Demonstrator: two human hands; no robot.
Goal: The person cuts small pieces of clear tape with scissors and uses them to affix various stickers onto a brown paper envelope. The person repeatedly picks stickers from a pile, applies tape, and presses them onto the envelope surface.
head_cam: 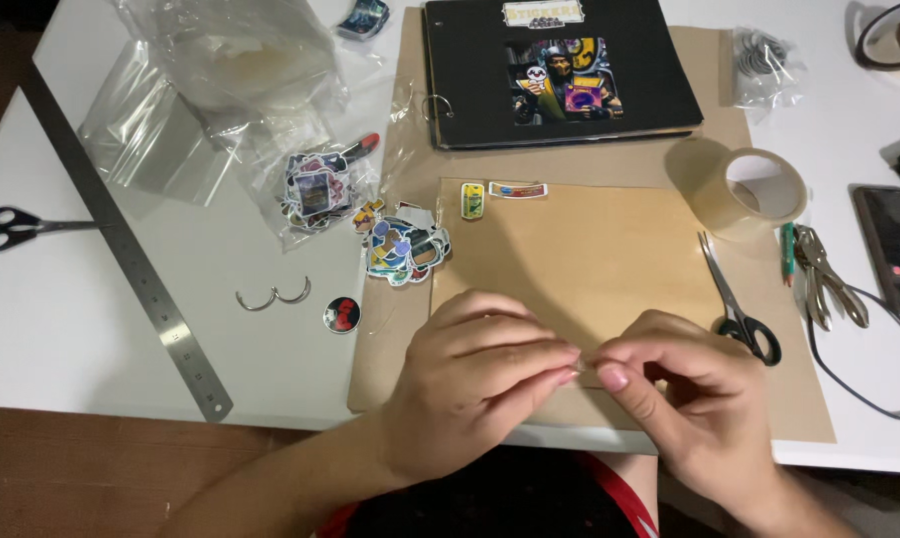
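Note:
My left hand [475, 374] and my right hand [684, 394] meet fingertip to fingertip over the near edge of a brown kraft page [590, 264]. Both pinch something small and thin between them; it is too hidden to name. Two small stickers, a yellow-green sticker [472, 200] and a long red-and-blue sticker [518, 189], lie on the page's top left corner. A heap of loose colourful stickers [402, 246] lies just left of the page.
A black ring binder album [560, 70] lies at the back. A clear tape roll [744, 189], scissors [739, 299], pliers [829, 279] and a phone [894, 249] are right. A steel ruler [131, 259], black scissors [16, 226], plastic bags [221, 80] and an open binder ring [274, 296] are left.

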